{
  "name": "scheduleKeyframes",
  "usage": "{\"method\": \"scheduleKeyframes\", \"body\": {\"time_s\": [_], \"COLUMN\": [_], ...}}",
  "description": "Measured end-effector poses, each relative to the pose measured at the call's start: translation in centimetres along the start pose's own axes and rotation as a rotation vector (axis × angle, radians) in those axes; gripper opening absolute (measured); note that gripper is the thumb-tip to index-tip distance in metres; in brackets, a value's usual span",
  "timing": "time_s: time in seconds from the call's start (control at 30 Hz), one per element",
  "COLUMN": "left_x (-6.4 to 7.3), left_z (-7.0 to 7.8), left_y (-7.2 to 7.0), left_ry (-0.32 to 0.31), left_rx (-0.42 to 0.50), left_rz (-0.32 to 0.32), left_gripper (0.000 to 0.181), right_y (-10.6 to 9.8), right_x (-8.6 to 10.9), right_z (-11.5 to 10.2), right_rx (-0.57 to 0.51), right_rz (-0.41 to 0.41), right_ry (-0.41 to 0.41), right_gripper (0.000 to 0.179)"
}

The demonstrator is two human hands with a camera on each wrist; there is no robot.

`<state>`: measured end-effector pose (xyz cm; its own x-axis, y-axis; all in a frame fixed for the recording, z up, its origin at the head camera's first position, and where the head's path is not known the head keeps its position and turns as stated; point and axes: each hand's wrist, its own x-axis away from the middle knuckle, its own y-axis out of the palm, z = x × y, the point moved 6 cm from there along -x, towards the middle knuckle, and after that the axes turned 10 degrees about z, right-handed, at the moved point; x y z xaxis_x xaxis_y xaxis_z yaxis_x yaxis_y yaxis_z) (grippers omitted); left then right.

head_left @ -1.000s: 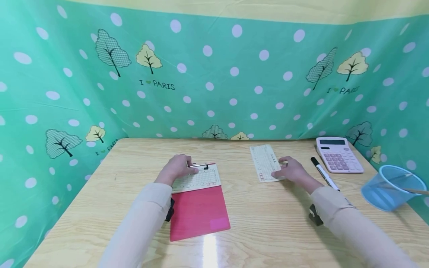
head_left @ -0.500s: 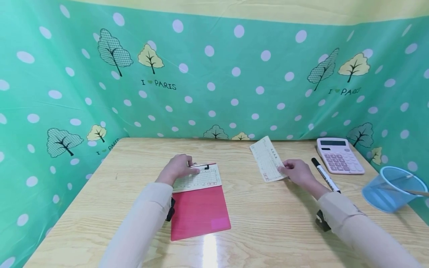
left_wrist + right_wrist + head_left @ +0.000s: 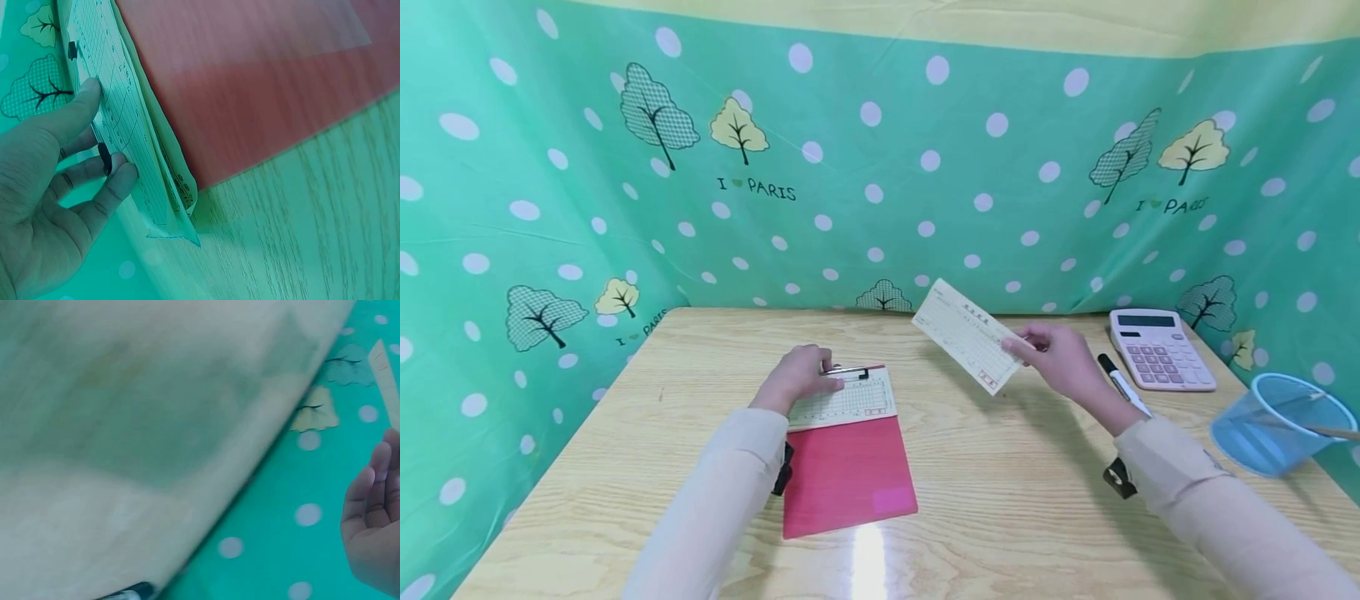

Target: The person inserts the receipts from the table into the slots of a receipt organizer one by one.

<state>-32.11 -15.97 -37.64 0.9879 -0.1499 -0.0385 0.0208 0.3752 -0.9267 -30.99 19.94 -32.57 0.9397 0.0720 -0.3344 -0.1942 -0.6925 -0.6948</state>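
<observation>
A red clipboard lies on the wooden table, left of centre, with printed forms across its top part. My left hand grips it at the wire clip. In the left wrist view, the thumb of the left hand lies on the clip side and the other fingers curl at the edge; the lower corners of the forms splay apart. To the right, my right hand pinches one printed form by its right end, raised above the table. The right wrist view shows only part of that hand.
A pink calculator stands at the back right. Beside it lies a black-capped marker, partly behind the right sleeve. Farther right, a blue mesh cup leans tilted with a thin stick in it. A green patterned cloth hangs behind the table.
My right hand has lifted the form off the table, and the form has swung its far end to the left. My left hand stays at the clip.
</observation>
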Motion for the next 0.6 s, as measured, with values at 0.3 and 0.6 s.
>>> {"method": "scheduleKeyframes", "body": {"time_s": [0.3, 0.6], "left_x": [0.1, 0.1], "left_z": [-0.2, 0.1], "left_y": [-0.1, -0.1], "left_ry": [0.019, 0.029], "left_rx": [0.012, -0.019], "left_rz": [0.009, 0.014], "left_gripper": [0.027, 0.026], "right_y": [2.8, 7.4], "right_x": [-0.3, 0.8], "right_z": [-5.0, -7.2], "right_rx": [-0.147, -0.21], "right_rz": [-0.242, -0.608], "right_ry": [-0.043, -0.078], "right_gripper": [0.021, 0.015]}}
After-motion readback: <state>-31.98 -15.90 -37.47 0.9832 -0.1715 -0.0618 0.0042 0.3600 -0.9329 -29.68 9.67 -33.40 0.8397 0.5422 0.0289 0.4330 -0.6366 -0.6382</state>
